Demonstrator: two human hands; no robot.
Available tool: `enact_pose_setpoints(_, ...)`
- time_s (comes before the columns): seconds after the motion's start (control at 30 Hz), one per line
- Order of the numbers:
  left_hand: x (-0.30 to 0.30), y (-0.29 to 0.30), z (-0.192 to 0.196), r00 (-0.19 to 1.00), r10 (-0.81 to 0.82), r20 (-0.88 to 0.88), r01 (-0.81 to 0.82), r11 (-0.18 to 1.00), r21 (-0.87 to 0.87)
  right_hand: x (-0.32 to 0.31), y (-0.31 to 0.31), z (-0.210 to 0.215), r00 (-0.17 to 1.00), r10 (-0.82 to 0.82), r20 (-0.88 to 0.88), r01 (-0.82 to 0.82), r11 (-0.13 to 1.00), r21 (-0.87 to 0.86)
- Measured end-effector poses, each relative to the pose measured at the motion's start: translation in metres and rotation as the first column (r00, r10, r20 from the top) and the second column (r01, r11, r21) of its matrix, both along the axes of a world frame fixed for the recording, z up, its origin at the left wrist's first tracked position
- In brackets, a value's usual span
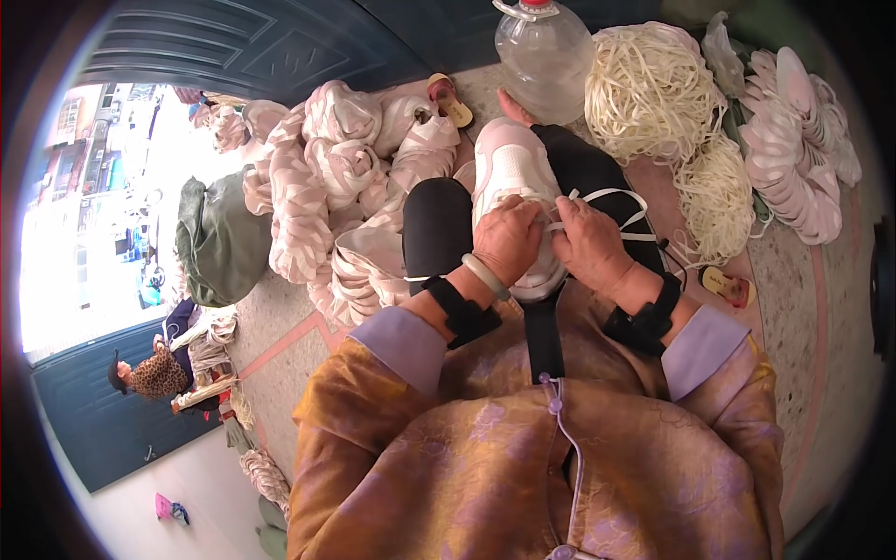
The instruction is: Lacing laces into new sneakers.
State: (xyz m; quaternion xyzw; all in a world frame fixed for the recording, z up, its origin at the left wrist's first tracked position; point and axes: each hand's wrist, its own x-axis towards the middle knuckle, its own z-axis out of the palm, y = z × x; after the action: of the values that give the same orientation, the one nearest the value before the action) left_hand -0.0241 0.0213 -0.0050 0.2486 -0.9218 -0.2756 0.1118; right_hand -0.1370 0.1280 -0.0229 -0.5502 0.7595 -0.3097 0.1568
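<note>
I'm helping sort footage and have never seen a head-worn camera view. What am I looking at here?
No machine here: this is a person's own view. The single picture comes from a wide fisheye camera on the head, looking down, so straight edges bend near the rim. The bare left hand and right hand come in from below. Both work at the lacing of a pale shoe, with a loose white lace looping out by the right hand. What each fingertip pinches is too small to tell. On the floor lie bundles of pale pink pieces, tangled cream strands and a dark green bag.
</note>
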Motion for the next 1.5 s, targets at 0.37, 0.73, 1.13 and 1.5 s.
enact_pose_setpoints(0.37, -0.002, 0.005, 0.002, 0.998, 0.052, 0.035, -0.051, 0.998, -0.028, 0.000, -0.002, -0.011, 0.988, -0.035, 0.147, 0.056, 0.989, -0.140)
enact_pose_setpoints(0.73, -0.006, 0.005, -0.006, 0.997, 0.067, -0.042, -0.067, 0.998, 0.009, -0.003, 0.007, -0.008, 0.962, -0.071, 0.263, 0.110, 0.985, -0.136)
enact_pose_setpoints(1.13, -0.009, 0.010, -0.007, 0.997, 0.066, -0.042, -0.065, 0.997, 0.032, -0.018, 0.006, -0.013, 0.914, 0.010, 0.406, 0.019, 0.998, -0.067)
enact_pose_setpoints(1.5, -0.016, 0.011, -0.004, 0.993, 0.062, 0.098, -0.058, 0.997, -0.046, -0.008, 0.000, -0.012, 0.957, -0.086, 0.277, 0.089, 0.996, 0.004)
